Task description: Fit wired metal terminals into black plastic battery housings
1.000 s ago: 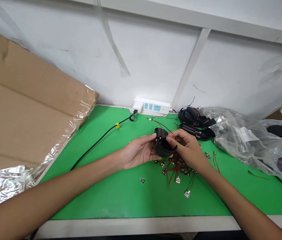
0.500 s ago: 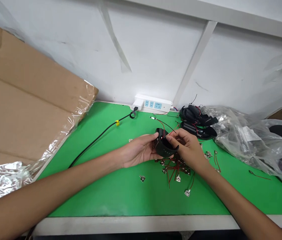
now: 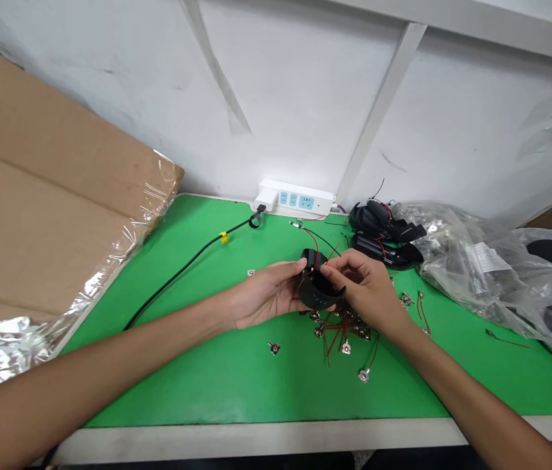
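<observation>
My left hand (image 3: 269, 290) is closed around the left side of a black plastic housing (image 3: 316, 294), holding it above the green mat. The thumb lies on its upper edge. At the housing's open side, my right hand (image 3: 361, 281) pinches with thumb and index finger close to a red wire (image 3: 317, 241) and a black wire (image 3: 327, 243). Whether the fingertips grip a wire or the housing's inside is hidden. A small metal contact (image 3: 296, 224) sits near the wires' far end. Beneath the hands lies a pile of metal contacts with red wires (image 3: 342, 326).
Black housings with wires (image 3: 383, 235) lie at the back right beside a clear plastic bag (image 3: 472, 261). A white power strip (image 3: 300, 198) with a plugged black cable (image 3: 183, 267) stands against the wall. Wrapped cardboard (image 3: 61, 196) leans at left. Loose contacts (image 3: 275, 348) dot the green mat (image 3: 198, 385).
The camera view has shifted slightly. Both hands keep the housing in nearly the same place, and it appears turned a little; the right fingertips stay at its opening.
</observation>
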A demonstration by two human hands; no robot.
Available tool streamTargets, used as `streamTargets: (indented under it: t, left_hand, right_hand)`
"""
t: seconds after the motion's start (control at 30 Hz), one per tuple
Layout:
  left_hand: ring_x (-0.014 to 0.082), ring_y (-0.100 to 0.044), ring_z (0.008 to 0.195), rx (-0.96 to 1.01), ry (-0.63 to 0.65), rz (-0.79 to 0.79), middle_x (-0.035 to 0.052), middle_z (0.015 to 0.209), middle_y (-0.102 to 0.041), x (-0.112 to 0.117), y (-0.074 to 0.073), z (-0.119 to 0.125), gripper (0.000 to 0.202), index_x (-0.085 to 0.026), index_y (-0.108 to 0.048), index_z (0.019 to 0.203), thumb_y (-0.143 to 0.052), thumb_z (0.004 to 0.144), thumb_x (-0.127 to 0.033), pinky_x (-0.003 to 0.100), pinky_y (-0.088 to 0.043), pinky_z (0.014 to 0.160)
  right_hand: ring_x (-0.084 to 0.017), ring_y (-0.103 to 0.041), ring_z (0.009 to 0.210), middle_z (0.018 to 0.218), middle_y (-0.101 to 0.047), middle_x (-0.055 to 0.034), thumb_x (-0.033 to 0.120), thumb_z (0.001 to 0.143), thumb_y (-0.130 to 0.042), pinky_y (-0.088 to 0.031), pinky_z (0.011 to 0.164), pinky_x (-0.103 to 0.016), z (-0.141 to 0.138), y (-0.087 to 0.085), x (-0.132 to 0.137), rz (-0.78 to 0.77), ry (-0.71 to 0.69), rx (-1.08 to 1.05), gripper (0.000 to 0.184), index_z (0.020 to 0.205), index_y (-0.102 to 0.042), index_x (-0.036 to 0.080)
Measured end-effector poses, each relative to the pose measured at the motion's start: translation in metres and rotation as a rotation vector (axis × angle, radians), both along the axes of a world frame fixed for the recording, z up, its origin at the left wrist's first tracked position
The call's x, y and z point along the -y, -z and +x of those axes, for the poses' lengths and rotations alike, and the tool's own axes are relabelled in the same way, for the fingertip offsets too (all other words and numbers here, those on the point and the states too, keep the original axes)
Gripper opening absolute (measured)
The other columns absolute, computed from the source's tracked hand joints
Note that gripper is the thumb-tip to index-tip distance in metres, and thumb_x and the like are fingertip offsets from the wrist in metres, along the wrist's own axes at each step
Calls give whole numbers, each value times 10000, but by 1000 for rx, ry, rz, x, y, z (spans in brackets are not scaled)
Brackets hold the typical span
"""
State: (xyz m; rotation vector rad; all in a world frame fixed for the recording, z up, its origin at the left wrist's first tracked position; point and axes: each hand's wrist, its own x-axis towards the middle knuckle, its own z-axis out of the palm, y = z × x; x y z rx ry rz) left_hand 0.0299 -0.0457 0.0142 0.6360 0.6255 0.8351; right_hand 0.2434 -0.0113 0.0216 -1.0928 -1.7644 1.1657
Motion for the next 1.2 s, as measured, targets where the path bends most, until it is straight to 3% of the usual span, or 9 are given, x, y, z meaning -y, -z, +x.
streamTargets:
  t: [0.33, 0.5, 0.7, 0.83, 1.03, 1.2]
  left_hand:
    - [186, -723, 929, 28, -43, 34, 152, 1143, -755, 0, 6, 3, 330, -101, -713, 1173, -687, 1016, -390, 296, -611, 837]
    - [171, -721, 1029, 0, -171, 200, 104, 1261, -741, 4, 6, 10, 433, -221, -658, 1374, -761, 977, -360, 278, -588, 918]
    - [186, -711, 1143, -12, -123, 342, 86, 1390, -700, 8, 1, 10, 486, -310, -595, 1473, -727, 1005, -309, 304, -562, 987]
    - [211, -697, 1197, -24, -165, 425, 72, 1370, -712, 11, 2, 11, 646, -387, -489, 1539, -772, 970, -268, 330, -548, 999]
    - [217, -655, 1234, -100, -264, 494, 67, 1421, -644, 11, 3, 15, 932, -396, -451, 1551, -923, 783, -156, 293, -579, 936]
    - [174, -672, 1131, -248, -283, 625, 47, 1276, -680, 13, 1, 15, 699, -288, -623, 1362, -936, 754, -145, 292, -567, 993]
  right_hand:
    - [-188, -662, 772, 887, -749, -43, 454, 919, -778, -504, 648, -305, -1, -1, -1, 12, 21, -12, 233, 887, -767, 223]
    - [-183, -667, 813, 980, -749, -44, 425, 913, -794, -508, 653, -295, 5, -7, -1, 90, 54, -31, 192, 948, -760, 239]
    - [-167, -640, 755, 925, -723, -35, 427, 920, -792, -487, 596, -283, 17, -25, -3, 107, -30, -7, 192, 903, -750, 240]
    - [-163, -638, 741, 909, -714, -32, 421, 924, -787, -518, 634, -298, 20, -30, -5, 73, -41, -39, 199, 902, -735, 230]
    - [-212, -671, 943, 1030, -708, -45, 410, 989, -712, -545, 845, -369, 17, -27, 3, 145, -73, 23, 164, 961, -718, 249]
    - [-221, -636, 981, 1017, -670, -42, 344, 994, -703, -514, 880, -363, 14, -22, 5, 191, -113, 25, 102, 958, -695, 249]
